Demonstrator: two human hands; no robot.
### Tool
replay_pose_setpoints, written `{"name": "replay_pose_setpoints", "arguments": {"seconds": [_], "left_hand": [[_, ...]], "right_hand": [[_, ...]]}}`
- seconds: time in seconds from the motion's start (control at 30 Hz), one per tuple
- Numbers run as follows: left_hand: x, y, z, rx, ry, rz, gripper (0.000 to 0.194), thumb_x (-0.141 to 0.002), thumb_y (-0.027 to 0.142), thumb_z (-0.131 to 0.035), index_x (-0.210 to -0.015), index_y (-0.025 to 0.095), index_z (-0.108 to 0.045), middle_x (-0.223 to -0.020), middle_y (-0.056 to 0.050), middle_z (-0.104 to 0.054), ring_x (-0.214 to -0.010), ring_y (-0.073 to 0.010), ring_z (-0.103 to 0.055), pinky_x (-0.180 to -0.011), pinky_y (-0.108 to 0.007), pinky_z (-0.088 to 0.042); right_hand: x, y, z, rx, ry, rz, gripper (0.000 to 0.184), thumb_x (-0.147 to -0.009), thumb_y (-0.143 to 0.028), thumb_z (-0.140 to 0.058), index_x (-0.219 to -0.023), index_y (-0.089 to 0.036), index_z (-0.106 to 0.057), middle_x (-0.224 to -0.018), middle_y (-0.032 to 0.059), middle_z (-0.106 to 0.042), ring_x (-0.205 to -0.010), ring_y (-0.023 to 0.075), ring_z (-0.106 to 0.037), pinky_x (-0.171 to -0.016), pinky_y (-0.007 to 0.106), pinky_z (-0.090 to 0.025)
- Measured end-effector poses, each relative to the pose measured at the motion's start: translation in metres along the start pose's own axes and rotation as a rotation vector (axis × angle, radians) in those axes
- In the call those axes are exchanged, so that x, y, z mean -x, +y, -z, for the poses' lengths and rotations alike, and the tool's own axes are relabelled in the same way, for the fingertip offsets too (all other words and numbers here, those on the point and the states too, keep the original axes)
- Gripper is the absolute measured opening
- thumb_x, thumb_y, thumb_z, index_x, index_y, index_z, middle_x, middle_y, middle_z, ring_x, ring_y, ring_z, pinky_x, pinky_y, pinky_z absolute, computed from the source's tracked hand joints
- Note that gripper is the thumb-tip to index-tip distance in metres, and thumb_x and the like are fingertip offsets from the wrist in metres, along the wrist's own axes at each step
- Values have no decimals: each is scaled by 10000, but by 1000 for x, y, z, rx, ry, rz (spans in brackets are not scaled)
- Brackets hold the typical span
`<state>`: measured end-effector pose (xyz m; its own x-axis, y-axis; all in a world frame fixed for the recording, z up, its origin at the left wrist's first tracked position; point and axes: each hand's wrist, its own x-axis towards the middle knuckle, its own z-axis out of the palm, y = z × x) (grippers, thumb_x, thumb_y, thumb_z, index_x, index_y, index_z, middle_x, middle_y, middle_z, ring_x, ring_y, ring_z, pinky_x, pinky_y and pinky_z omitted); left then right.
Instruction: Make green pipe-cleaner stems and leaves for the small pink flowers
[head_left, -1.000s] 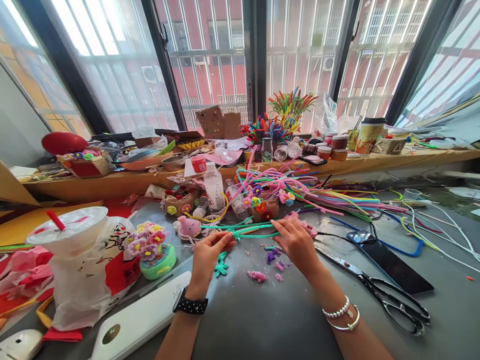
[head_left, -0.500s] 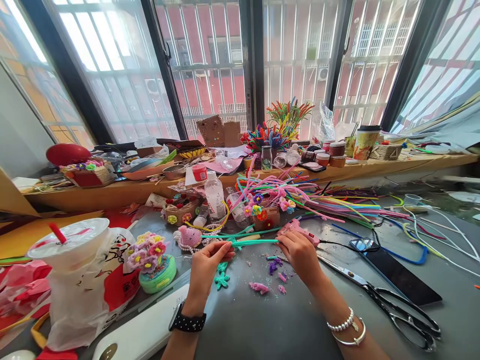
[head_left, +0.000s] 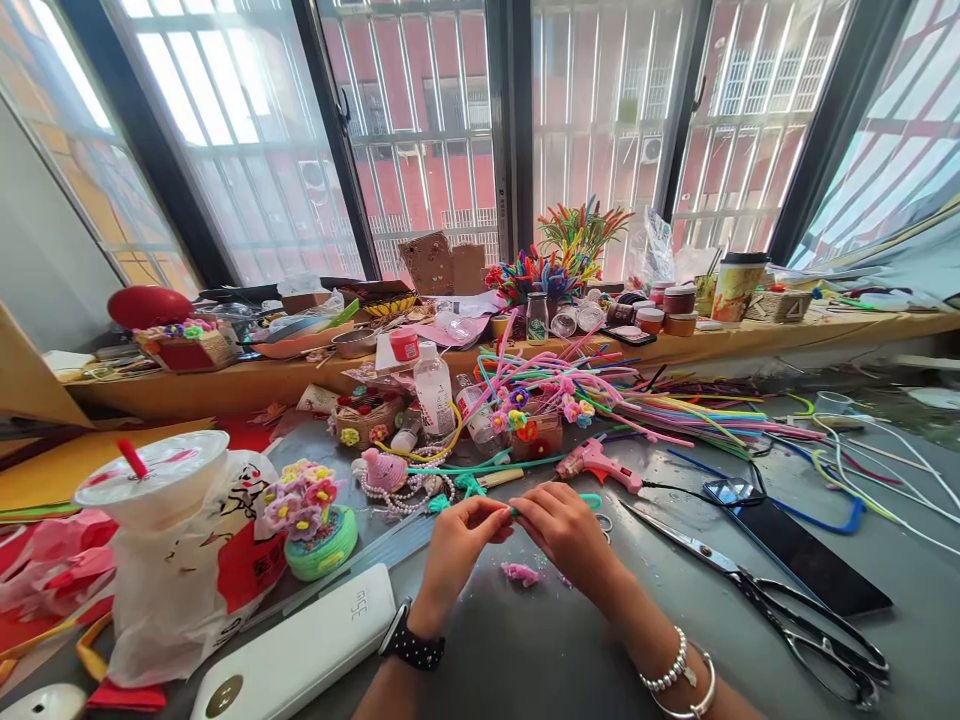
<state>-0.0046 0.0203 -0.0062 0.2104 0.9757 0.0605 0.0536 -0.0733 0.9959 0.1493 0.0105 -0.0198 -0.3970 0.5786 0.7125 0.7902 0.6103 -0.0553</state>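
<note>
My left hand (head_left: pixel 466 540) and my right hand (head_left: pixel 561 528) meet over the grey table, both closed on a green pipe cleaner (head_left: pixel 591 500). Its bent end juts out past my right hand; a short bit shows between the fingertips, and the rest is hidden. Green fuzzy pieces (head_left: pixel 469 485) lie just beyond my left hand, beside a pink crocheted figure (head_left: pixel 385 470) with white beads. A pink glue gun (head_left: pixel 600 464) rests behind my right hand. Below the hands lies a pink fuzzy scrap (head_left: pixel 520 574).
Large black-handled scissors (head_left: pixel 795 610) and a phone (head_left: pixel 806 548) lie to the right. On the left are a white power bank (head_left: pixel 307 650), a flower pot craft (head_left: pixel 321 545) and a lidded drink cup (head_left: pixel 154 490). A bundle of pipe cleaners (head_left: pixel 697 412) spreads along the back.
My hands have come together from opposite ends of the stretched green pipe cleaner. It now looks bent, with one end sticking out beyond my right hand.
</note>
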Motion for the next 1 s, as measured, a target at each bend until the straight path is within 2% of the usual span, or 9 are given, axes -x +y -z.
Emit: {"name": "replay_pose_setpoints", "arguments": {"seconds": [0.1,0.4,0.47,0.57,0.63,0.7,0.83,1.0], "left_hand": [[1,1,-1,-32,10,-16,206,-624,318,-613,-674,119,-620,-592,-35,-642,-579,-156,-615,-579,-253,-495],[1,12,11,-230,271,-184,154,-681,301,-551,-698,160,-611,-627,-12,-647,-576,-150,-612,-566,-231,-488],[1,10,16,-389,256,-284,153,-704,290,-530,-713,169,-622,-660,-20,-652,-606,-153,-612,-586,-234,-485],[1,6,19,-773,232,-544,159,-744,240,-493,-761,184,-640,-741,-38,-651,-693,-161,-597,-662,-253,-465],[1,4,20,-1006,208,-678,189,-772,202,-453,-809,188,-638,-759,-47,-641,-693,-162,-585,-655,-265,-459],[2,3,19,-1171,176,-754,228,-796,166,-404,-847,170,-626,-738,-55,-625,-652,-157,-573,-611,-262,-460],[4,3,16,-1328,123,-812,269,-810,113,-345,-907,134,-595,-725,-68,-583,-645,-158,-548,-594,-270,-463],[3,2,14,-1395,62,-772,263,-784,60,-358,-867,148,-592,-740,-66,-558,-677,-170,-532,-602,-287,-458]], "right_hand": [[-1,-1,1,34,3,6,126,-800,-175,-475,-785,-177,-600,-679,17,-612,-673,152,-514,-642,274,-391],[2,16,5,93,45,-87,129,-783,-149,-492,-756,-199,-607,-682,8,-622,-683,152,-519,-740,301,-359],[3,18,3,103,54,-103,129,-780,-142,-495,-762,-201,-609,-686,8,-624,-690,153,-522,-757,304,-354],[4,21,2,112,44,-120,140,-775,-122,-494,-760,-196,-612,-696,14,-626,-695,159,-525,-752,307,-357],[5,23,3,111,37,-134,147,-776,-116,-490,-757,-194,-614,-703,16,-625,-693,162,-523,-734,304,-362],[5,24,3,106,30,-142,144,-777,-122,-491,-753,-194,-614,-702,15,-622,-688,163,-522,-720,302,-364],[6,27,0,96,26,-135,134,-783,-130,-487,-754,-190,-603,-707,16,-620,-698,164,-525,-728,310,-363],[5,25,-4,84,-59,-145,164,-800,-105,-426,-778,-170,-575,-707,36,-611,-707,176,-529,-717,315,-378]]}}
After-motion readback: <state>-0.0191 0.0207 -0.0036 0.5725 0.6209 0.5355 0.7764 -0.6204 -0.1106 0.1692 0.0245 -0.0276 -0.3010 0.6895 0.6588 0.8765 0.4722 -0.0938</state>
